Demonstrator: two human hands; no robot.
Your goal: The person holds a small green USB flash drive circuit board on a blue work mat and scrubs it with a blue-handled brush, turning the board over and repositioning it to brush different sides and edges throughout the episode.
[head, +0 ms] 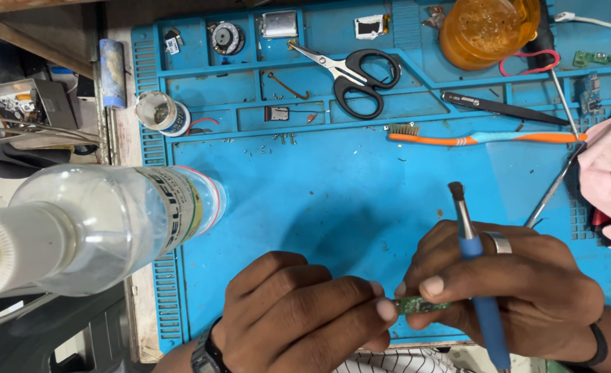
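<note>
Green circuit board lengthwise left-right, pinched between left hand and right hand fingers.

The middle of the blue mat is open. A big bottle blocks the left. A toothbrush and scissors lie farther up.

Two bare hands seen from above. Left hand: dark wristwatch with square case worn at wrist. Right hand: wide silver ring worn on one finger, thin black band worn at wrist. No sleeves visible on forearms.
</note>
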